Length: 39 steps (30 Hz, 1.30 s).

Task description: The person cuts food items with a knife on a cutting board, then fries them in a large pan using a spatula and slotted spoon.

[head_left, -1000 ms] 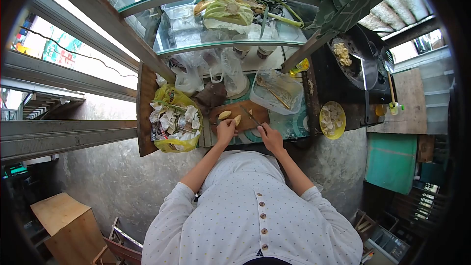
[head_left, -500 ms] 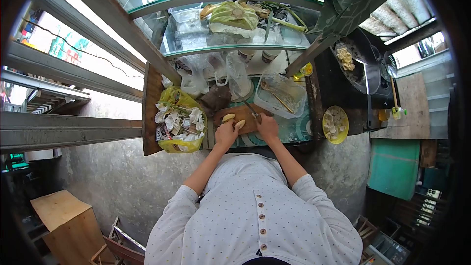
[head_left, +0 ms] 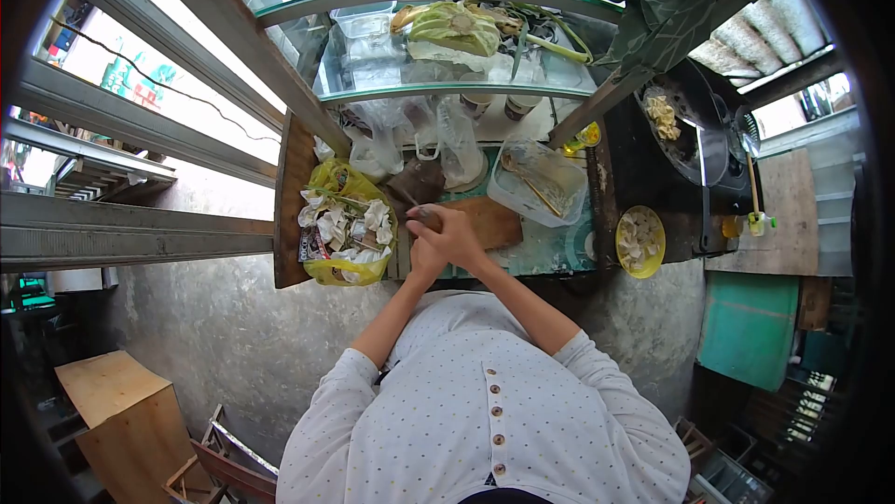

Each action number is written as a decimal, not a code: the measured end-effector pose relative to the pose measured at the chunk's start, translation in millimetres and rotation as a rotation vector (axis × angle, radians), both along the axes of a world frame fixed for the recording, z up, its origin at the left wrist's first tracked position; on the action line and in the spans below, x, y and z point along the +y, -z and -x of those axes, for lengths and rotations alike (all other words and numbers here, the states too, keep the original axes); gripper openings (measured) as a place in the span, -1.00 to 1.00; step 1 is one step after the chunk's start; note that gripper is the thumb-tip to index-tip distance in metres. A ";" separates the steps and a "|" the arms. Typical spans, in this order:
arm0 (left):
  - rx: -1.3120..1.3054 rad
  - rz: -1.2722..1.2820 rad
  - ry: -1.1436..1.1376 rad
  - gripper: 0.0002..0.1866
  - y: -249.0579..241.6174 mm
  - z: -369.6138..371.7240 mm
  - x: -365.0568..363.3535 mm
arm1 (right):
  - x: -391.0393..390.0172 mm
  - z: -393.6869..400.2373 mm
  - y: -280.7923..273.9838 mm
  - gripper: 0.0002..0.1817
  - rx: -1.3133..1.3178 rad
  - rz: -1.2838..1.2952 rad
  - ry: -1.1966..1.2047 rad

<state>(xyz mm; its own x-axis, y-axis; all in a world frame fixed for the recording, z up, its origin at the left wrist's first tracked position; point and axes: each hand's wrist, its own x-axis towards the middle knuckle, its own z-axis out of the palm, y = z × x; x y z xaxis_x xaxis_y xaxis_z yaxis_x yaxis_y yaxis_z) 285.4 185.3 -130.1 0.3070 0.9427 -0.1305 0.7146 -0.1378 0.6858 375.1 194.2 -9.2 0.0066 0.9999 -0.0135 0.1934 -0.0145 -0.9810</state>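
Observation:
On the wooden cutting board (head_left: 494, 223), my right hand (head_left: 452, 235) has crossed over to the left side. It is closed round the dark handle of a knife (head_left: 426, 217), most of whose blade I cannot make out. Beneath and against it lies my left hand (head_left: 427, 257), its fingers largely hidden by the right one. The pale yellow food pieces that lay by the left hand are out of sight behind the hands. A dark brown bag (head_left: 417, 181) sits just beyond the hands.
A yellow bag of scraps and peelings (head_left: 347, 271) stands at the left. A clear plastic tub (head_left: 538, 182) holding a brush-like utensil is right of the board. Further right are a yellow bowl (head_left: 640, 266) of pale pieces and a wok (head_left: 685, 145). Glass shelving (head_left: 457, 91) rises ahead.
My right hand has moved left with the knife, from the board's right side to over my left hand. The yellow pieces have become hidden. The view has shifted slightly.

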 end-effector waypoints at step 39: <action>-0.646 0.809 -0.336 -0.70 -12.9 -18.8 6.5 | -121.9 -76.2 52.7 -0.53 -0.597 0.572 0.091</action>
<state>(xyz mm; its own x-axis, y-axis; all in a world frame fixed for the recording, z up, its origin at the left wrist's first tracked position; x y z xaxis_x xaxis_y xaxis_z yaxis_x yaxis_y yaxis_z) 304.1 191.8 -117.2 0.2835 0.6985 -0.6571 0.1038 0.6588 0.7451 451.3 72.3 -61.9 0.2545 0.8350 -0.4878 0.6528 -0.5205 -0.5504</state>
